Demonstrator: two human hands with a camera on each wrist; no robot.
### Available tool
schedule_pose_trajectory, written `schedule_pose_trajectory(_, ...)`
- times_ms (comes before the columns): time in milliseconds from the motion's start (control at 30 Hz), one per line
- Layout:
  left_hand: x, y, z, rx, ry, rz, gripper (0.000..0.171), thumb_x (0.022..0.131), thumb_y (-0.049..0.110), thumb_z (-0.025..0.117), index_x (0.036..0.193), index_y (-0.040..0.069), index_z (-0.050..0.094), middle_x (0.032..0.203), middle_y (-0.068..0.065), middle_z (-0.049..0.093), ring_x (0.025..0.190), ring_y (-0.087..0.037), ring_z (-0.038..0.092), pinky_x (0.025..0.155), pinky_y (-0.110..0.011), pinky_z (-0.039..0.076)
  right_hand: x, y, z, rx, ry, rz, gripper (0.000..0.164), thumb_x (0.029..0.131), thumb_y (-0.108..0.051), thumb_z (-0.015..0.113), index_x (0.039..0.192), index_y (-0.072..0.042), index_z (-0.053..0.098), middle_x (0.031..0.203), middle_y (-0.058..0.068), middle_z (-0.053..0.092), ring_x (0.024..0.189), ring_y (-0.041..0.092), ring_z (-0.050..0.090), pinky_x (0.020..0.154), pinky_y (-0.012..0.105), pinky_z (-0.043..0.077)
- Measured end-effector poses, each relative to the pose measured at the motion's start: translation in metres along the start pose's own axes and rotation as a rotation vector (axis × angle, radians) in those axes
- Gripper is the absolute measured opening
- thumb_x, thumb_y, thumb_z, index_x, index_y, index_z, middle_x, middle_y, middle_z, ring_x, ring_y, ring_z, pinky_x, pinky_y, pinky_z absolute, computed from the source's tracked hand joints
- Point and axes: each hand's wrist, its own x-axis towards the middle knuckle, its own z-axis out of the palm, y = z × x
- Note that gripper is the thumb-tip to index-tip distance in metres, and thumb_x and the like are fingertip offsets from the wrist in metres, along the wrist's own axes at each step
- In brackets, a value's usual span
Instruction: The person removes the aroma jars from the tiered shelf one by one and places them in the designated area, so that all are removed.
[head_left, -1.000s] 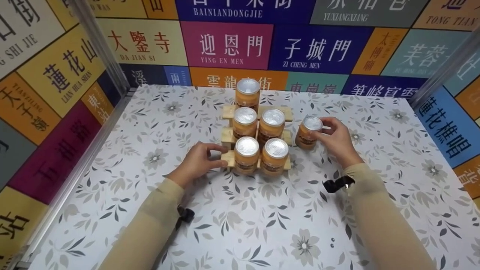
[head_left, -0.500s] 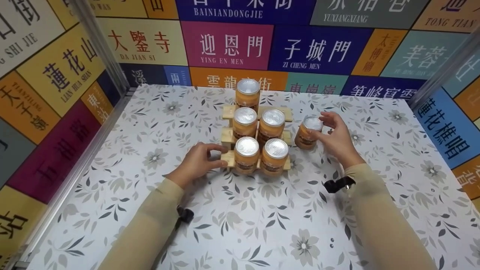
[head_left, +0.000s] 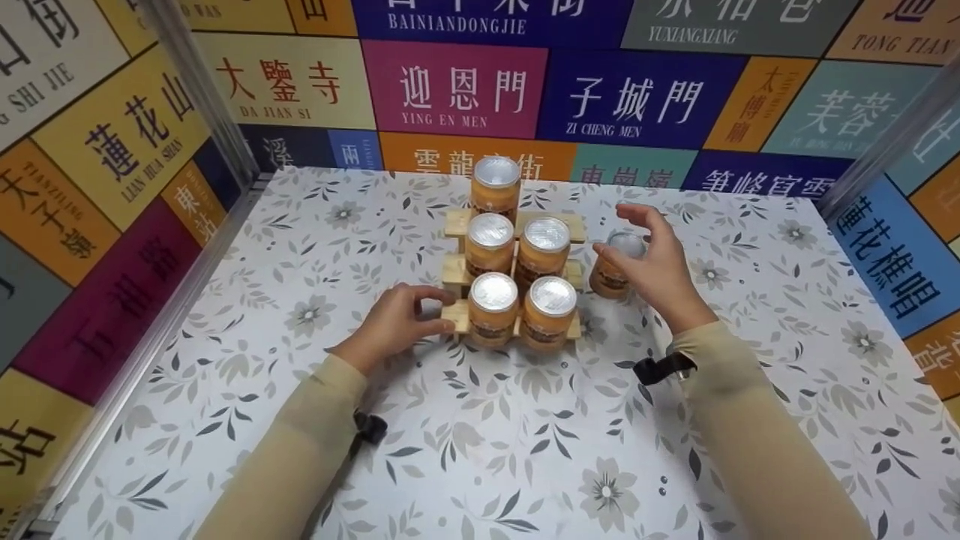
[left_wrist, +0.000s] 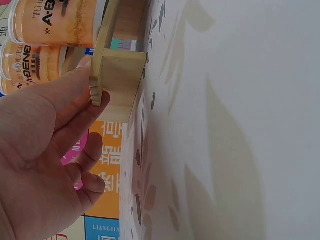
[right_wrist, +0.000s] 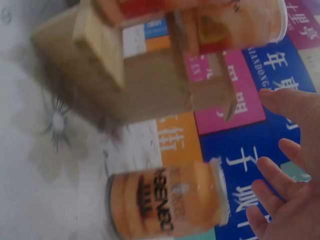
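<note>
Colourful lettered panels enclose a floral desk, where the head view shows five cans on a stepped wooden rack and a sixth can upright just right of it. From the left wrist, the left hand pinches the rack's left end. From the right wrist, the right hand is loosely spread, just clear of the sixth can.
</note>
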Motion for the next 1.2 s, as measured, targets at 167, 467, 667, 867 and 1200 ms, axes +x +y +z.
schedule_pose_trajectory(167,0.000,0.000,0.000,0.004,-0.001,0.013,0.040,0.085,0.031,0.086,0.123,0.023,0.075,0.112,0.001,0.072,0.087,-0.022,0.056,0.076,-0.034,0.042,0.002,-0.020,0.005,0.058,-0.028,-0.022,0.059,0.094,-0.034,0.077,0.145,-0.016,0.052,0.148,0.005,0.055,0.141,0.024,0.045,0.116,0.049,0.031)
schedule_pose_trajectory(467,0.000,-0.001,-0.001,0.005,0.002,0.045,0.039,0.086,0.031,0.086,0.122,0.022,0.076,0.114,0.003,0.074,0.082,-0.020,0.056,0.074,-0.033,0.043,0.010,-0.046,0.015,0.135,-0.092,-0.024,0.052,0.097,-0.036,0.073,0.142,-0.016,0.055,0.145,0.004,0.058,0.134,0.021,0.051,0.112,0.045,0.035)
schedule_pose_trajectory(667,0.001,-0.001,-0.001,-0.004,-0.001,0.031,0.040,0.085,0.030,0.086,0.123,0.023,0.075,0.115,0.004,0.074,0.083,-0.020,0.057,0.076,-0.034,0.044,0.014,-0.062,0.023,0.153,-0.138,-0.037,0.054,0.097,-0.035,0.073,0.143,-0.014,0.054,0.144,0.007,0.059,0.133,0.025,0.053,0.114,0.047,0.036)
schedule_pose_trajectory(867,0.000,-0.002,0.001,-0.018,-0.001,0.018,0.042,0.084,0.030,0.087,0.124,0.024,0.075,0.110,0.003,0.074,0.080,-0.017,0.056,0.074,-0.033,0.044,0.017,-0.074,0.031,0.156,-0.180,-0.060,0.055,0.096,-0.033,0.074,0.143,-0.012,0.054,0.141,0.006,0.061,0.132,0.025,0.055,0.113,0.048,0.038)
schedule_pose_trajectory(1200,0.001,0.000,0.000,-0.024,-0.005,0.014,0.040,0.085,0.029,0.086,0.124,0.023,0.075,0.115,0.006,0.073,0.083,-0.018,0.056,0.075,-0.033,0.044,0.021,-0.089,0.045,0.205,-0.195,-0.045,0.055,0.094,-0.029,0.077,0.142,-0.013,0.055,0.140,0.006,0.060,0.130,0.024,0.056,0.109,0.043,0.041)
